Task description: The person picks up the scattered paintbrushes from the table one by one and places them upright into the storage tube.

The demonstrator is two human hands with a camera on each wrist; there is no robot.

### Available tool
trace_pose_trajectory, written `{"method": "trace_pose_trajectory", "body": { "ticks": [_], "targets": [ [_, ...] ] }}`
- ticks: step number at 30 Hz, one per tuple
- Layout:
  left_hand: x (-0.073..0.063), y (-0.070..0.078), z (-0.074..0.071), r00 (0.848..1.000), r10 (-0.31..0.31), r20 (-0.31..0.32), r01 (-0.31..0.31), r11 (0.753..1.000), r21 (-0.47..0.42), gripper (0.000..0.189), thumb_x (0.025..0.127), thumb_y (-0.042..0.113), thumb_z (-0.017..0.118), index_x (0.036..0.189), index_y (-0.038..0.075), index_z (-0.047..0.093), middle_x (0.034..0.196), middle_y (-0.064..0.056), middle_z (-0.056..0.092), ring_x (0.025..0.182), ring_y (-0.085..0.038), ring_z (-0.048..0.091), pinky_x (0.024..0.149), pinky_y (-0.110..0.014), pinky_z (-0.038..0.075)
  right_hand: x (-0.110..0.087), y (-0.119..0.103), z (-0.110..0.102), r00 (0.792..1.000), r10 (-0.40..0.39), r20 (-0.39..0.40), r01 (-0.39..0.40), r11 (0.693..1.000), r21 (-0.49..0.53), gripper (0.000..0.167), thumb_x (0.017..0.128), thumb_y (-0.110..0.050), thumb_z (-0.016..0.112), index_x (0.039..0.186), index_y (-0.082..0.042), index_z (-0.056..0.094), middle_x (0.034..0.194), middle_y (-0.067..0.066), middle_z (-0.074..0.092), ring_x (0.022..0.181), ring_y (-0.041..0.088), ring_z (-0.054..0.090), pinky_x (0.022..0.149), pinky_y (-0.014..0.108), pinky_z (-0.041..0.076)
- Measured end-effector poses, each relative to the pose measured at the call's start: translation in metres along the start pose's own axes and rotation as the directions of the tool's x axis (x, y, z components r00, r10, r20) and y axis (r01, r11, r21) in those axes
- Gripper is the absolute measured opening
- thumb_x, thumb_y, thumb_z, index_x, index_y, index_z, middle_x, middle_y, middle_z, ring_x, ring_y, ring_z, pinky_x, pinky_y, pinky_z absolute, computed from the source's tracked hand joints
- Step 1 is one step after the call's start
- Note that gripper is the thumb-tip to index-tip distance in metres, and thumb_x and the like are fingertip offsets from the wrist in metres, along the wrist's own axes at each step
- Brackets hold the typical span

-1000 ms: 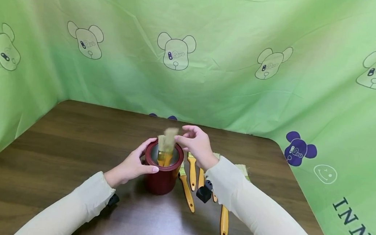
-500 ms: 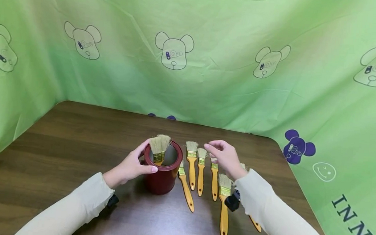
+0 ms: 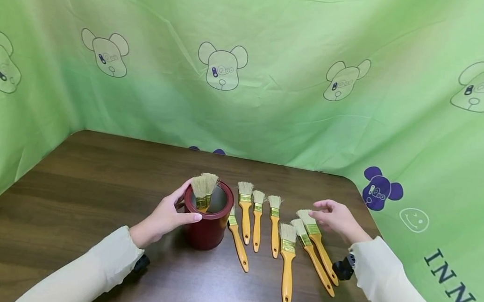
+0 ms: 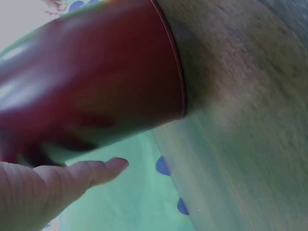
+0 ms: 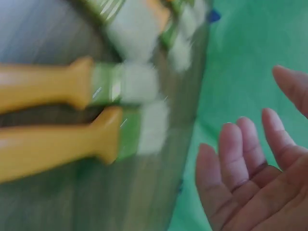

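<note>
A dark red can (image 3: 204,235) stands upright on the table, with paintbrushes (image 3: 204,186) in it, bristles up and leaning on the left of its rim. My left hand (image 3: 162,218) holds the can from the left, thumb across the near rim, fingers around the far side. To the right, my right hand (image 3: 338,219) hovers with bent fingers and holds nothing. Just below and left of it lie two yellow-handled paintbrushes side by side, the outer paintbrush (image 3: 323,254) and the inner paintbrush (image 3: 317,267). In the right wrist view the palm (image 5: 255,187) is bare, fingers spread.
Between the can and the right-hand pair lie more paintbrushes: a large one (image 3: 287,271), a narrower one (image 3: 275,233) and several nearer the can. A green printed cloth (image 3: 269,120) hangs around the brown table (image 3: 109,174).
My right hand has let go of a paintbrush at the can and swung right to the outer pair. That paintbrush now leans in the can. My left hand stays on the can.
</note>
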State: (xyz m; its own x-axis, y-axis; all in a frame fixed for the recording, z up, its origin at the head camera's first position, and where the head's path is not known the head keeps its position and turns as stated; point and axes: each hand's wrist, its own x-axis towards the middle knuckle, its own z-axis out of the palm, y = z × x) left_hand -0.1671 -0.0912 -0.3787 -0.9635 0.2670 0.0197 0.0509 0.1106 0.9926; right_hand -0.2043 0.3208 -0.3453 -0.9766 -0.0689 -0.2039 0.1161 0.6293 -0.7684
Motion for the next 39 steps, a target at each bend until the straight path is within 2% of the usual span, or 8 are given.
{"method": "trace_pose_trajectory", "body": {
  "ticks": [6,8,12,14,21,27,33,39],
  "targets": [
    [-0.007,-0.003,0.007,0.996,0.058,-0.074,-0.058,0.998,0.005,0.084,0.084,0.005,0.071,0.152,0.008,0.023,0.147,-0.019,0.038,0.133,-0.038,0.037,0.106,-0.049,0.032,0.000,0.031,-0.005,0.997,0.068,-0.021,-0.070,0.989,-0.127,0.046,0.089,-0.018,0.065,0.119,0.013,0.050,0.096,0.015,0.060,0.078,0.022,0.057,0.062,0.032,0.048],
    [-0.009,-0.004,0.010,0.992,0.074,-0.104,-0.075,0.997,0.002,0.082,0.084,0.004,0.071,0.152,0.007,0.024,0.146,-0.019,0.041,0.132,-0.037,0.039,0.106,-0.050,0.032,0.000,0.038,-0.003,0.995,0.100,-0.026,-0.103,0.984,-0.142,0.046,0.088,-0.019,0.066,0.118,0.012,0.051,0.094,0.015,0.059,0.077,0.022,0.055,0.060,0.033,0.047],
    [-0.012,-0.004,0.017,0.982,0.102,-0.160,-0.102,0.995,0.008,0.081,0.083,0.004,0.071,0.151,0.005,0.026,0.145,-0.020,0.042,0.132,-0.037,0.039,0.106,-0.052,0.031,0.000,0.049,0.003,0.987,0.155,-0.038,-0.160,0.974,-0.163,0.052,0.084,-0.021,0.069,0.117,0.014,0.050,0.079,0.011,0.054,0.068,0.020,0.050,0.056,0.033,0.044],
    [-0.013,-0.004,0.020,0.977,0.109,-0.181,-0.107,0.994,0.023,0.083,0.082,0.006,0.073,0.150,0.005,0.026,0.145,-0.020,0.041,0.131,-0.037,0.039,0.106,-0.053,0.031,0.001,0.053,0.007,0.983,0.179,-0.044,-0.184,0.967,-0.174,0.055,0.083,-0.022,0.070,0.118,0.015,0.049,0.079,0.011,0.054,0.068,0.020,0.051,0.056,0.034,0.046],
    [-0.011,-0.006,0.029,0.965,0.145,-0.218,-0.124,0.986,0.108,0.092,0.076,0.012,0.079,0.149,0.004,0.025,0.147,-0.019,0.037,0.130,-0.037,0.040,0.104,-0.055,0.031,0.003,0.056,0.013,0.973,0.228,-0.029,-0.230,0.962,-0.149,0.054,0.085,-0.020,0.070,0.118,0.016,0.048,0.099,0.024,0.058,0.081,0.030,0.060,0.065,0.048,0.054],
    [-0.008,-0.009,0.032,0.956,0.140,-0.259,-0.112,0.986,0.122,0.094,0.073,0.016,0.081,0.148,0.004,0.027,0.144,-0.019,0.040,0.132,-0.036,0.038,0.105,-0.056,0.030,0.002,0.056,0.015,0.971,0.239,-0.030,-0.241,0.964,-0.115,0.055,0.083,-0.024,0.071,0.117,0.013,0.050,0.092,0.017,0.058,0.076,0.024,0.056,0.062,0.044,0.053],
    [-0.007,-0.008,0.034,0.947,0.145,-0.285,-0.115,0.986,0.118,0.094,0.072,0.014,0.082,0.147,0.004,0.028,0.138,-0.019,0.046,0.125,-0.036,0.045,0.102,-0.053,0.035,0.005,0.056,0.019,0.971,0.232,-0.054,-0.237,0.963,-0.125,0.051,0.081,-0.023,0.072,0.112,0.012,0.052,0.085,0.012,0.057,0.071,0.020,0.054,0.058,0.040,0.053],
    [-0.007,-0.005,0.034,0.956,0.115,-0.271,-0.093,0.991,0.093,0.093,0.073,0.016,0.081,0.147,0.005,0.027,0.140,-0.017,0.045,0.123,-0.034,0.046,0.101,-0.051,0.037,0.009,0.053,0.021,0.974,0.216,-0.068,-0.225,0.957,-0.182,0.039,0.078,-0.018,0.071,0.100,0.008,0.053,0.082,0.011,0.054,0.070,0.021,0.051,0.056,0.040,0.051]
  ]
}}
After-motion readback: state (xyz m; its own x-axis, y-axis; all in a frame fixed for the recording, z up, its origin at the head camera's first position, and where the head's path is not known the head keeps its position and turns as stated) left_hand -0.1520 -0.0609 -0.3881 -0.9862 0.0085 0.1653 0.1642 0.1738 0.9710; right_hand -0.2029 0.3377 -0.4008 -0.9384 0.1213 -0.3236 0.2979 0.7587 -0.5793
